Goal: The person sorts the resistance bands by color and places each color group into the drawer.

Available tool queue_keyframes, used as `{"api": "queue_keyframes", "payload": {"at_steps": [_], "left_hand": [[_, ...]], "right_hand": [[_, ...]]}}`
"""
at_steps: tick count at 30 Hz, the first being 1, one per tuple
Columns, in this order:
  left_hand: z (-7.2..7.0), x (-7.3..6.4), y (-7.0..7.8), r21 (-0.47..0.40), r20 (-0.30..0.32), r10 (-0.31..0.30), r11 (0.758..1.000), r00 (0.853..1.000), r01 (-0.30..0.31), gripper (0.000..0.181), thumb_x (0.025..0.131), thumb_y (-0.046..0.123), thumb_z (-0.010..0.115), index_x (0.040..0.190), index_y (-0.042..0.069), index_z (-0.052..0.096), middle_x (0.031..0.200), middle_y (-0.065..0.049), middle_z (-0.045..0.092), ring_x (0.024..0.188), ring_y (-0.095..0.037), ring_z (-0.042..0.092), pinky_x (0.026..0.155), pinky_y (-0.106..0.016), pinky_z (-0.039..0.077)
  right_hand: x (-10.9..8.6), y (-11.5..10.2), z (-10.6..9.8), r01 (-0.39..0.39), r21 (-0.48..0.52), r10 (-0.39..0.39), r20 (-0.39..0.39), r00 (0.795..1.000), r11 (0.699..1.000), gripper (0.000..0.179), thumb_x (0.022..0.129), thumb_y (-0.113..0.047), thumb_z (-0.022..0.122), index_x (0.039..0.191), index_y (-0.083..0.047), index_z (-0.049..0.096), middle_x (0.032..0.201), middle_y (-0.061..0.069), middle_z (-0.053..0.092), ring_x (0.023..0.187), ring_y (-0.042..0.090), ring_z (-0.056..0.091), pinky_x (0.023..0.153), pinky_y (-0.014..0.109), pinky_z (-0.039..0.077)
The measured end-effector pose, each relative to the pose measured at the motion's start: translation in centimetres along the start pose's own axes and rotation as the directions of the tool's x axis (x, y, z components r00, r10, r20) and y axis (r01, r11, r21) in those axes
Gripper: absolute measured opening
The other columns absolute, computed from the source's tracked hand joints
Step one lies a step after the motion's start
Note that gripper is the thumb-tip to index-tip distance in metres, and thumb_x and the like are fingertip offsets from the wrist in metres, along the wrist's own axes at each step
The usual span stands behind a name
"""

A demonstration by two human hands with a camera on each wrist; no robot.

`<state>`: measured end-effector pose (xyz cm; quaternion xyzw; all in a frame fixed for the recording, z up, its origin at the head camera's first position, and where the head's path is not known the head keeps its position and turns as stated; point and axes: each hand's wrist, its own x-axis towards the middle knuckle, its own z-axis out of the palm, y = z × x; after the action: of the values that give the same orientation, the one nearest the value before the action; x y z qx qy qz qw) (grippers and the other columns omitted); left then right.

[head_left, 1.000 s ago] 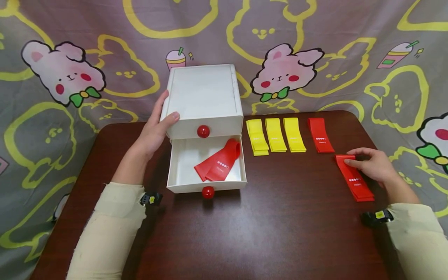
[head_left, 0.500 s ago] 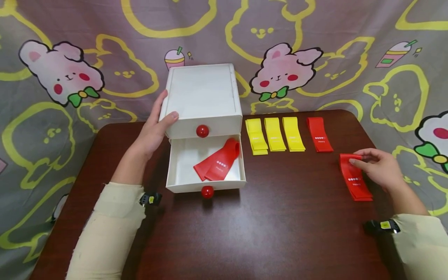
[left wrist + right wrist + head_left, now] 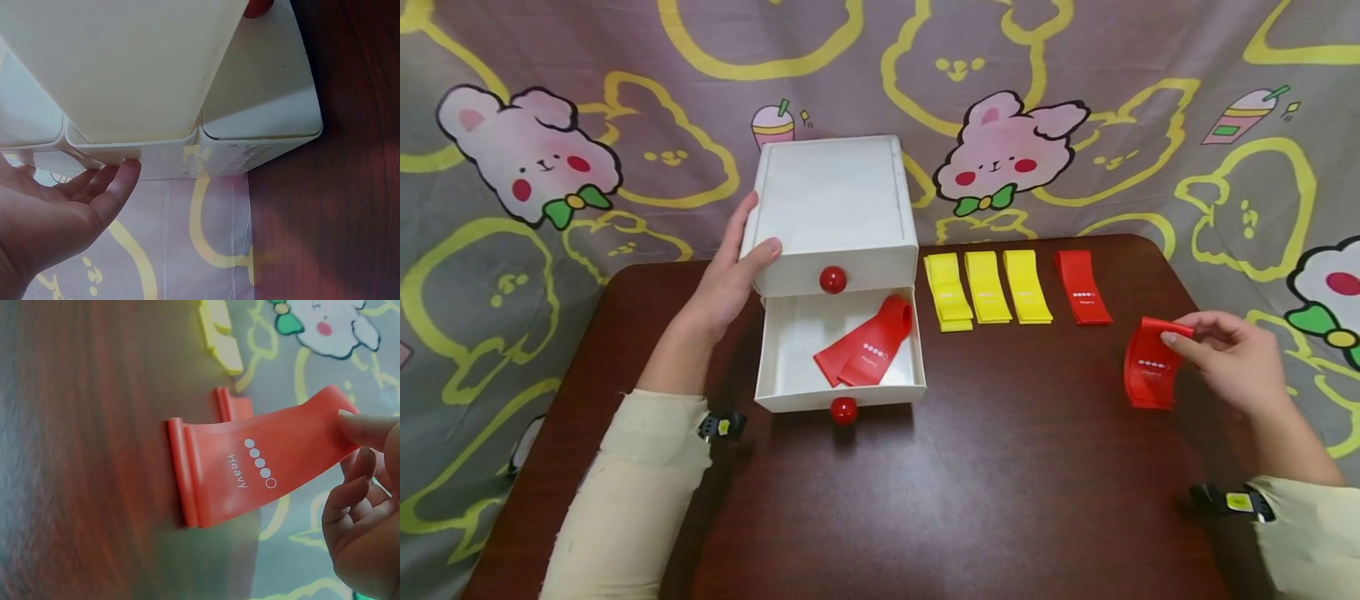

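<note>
My right hand (image 3: pixel 1240 358) pinches one end of a folded red resistance band (image 3: pixel 1150 371) marked "Heavy" between thumb and fingers. In the right wrist view the band (image 3: pixel 244 462) slopes down from the raised end, its far end low over the table. My left hand (image 3: pixel 722 279) rests on the left side of a white two-drawer box (image 3: pixel 831 196), thumb over the front top edge. In the left wrist view its fingers (image 3: pixel 119 184) touch the white plastic wall. The lower drawer (image 3: pixel 790 317) is pulled out, with another red band (image 3: pixel 872 346) lying looped inside.
Three yellow bands (image 3: pixel 949 292) lie in a row right of the box, and a red band (image 3: pixel 1082 287) lies beyond them. The upper drawer, with a red knob (image 3: pixel 832 280), is closed. A patterned curtain (image 3: pixel 850 67) hangs behind the brown table (image 3: pixel 962 483).
My right hand has moved right and slightly toward me, lifting the near end of the red band from the table; the band now bends. The left hand stays on the box.
</note>
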<state>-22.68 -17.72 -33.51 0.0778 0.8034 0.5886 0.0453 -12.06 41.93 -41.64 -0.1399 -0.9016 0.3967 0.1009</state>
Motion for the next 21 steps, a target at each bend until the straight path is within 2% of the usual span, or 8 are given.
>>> {"api": "queue_keyframes", "payload": {"at_steps": [5, 15, 19, 21], "left_hand": [[0.0, 0.0, 0.1, 0.001, -0.004, -0.001, 1.000, 1.000, 0.001, 0.074, 0.097, 0.049, 0.056, 0.156, 0.050, 0.012, 0.161, -0.001, 0.017, 0.138, -0.033, 0.029, 0.107, -0.061, 0.030], [0.1, 0.1, -0.1, -0.013, -0.007, 0.006, 1.000, 1.000, -0.006, 0.074, 0.097, 0.048, 0.057, 0.156, 0.050, 0.013, 0.160, -0.002, 0.018, 0.138, -0.033, 0.029, 0.107, -0.061, 0.030], [0.1, 0.1, -0.1, -0.014, -0.009, 0.012, 1.000, 1.000, -0.012, 0.073, 0.098, 0.046, 0.056, 0.156, 0.049, 0.013, 0.161, -0.002, 0.016, 0.139, -0.032, 0.028, 0.108, -0.061, 0.029], [0.1, 0.1, -0.1, -0.012, -0.010, 0.014, 1.000, 1.000, -0.014, 0.072, 0.098, 0.046, 0.056, 0.156, 0.049, 0.013, 0.161, -0.002, 0.016, 0.139, -0.032, 0.028, 0.108, -0.061, 0.029]], "right_hand": [[-0.8, -1.3, -0.1, 0.054, 0.112, -0.048, -0.053, 0.997, 0.992, 0.025, 0.092, -0.023, 0.074, 0.110, -0.009, 0.066, 0.079, -0.021, 0.063, 0.065, 0.007, 0.052, 0.052, 0.018, 0.045], [-1.6, -4.8, 0.6, 0.141, 0.211, -0.119, -0.113, 0.986, 0.967, 0.026, 0.090, -0.013, 0.076, 0.113, -0.005, 0.069, 0.089, -0.013, 0.066, 0.071, 0.009, 0.055, 0.057, 0.013, 0.046], [-1.7, -6.1, 1.4, 0.197, 0.277, -0.163, -0.141, 0.976, 0.941, 0.028, 0.089, -0.004, 0.074, 0.115, 0.003, 0.067, 0.092, -0.008, 0.068, 0.072, 0.010, 0.057, 0.064, 0.012, 0.049], [-1.7, -6.9, 1.9, 0.217, 0.354, -0.172, -0.154, 0.973, 0.910, 0.028, 0.088, -0.001, 0.074, 0.115, 0.005, 0.067, 0.093, -0.004, 0.069, 0.073, 0.010, 0.059, 0.067, 0.013, 0.051]]}}
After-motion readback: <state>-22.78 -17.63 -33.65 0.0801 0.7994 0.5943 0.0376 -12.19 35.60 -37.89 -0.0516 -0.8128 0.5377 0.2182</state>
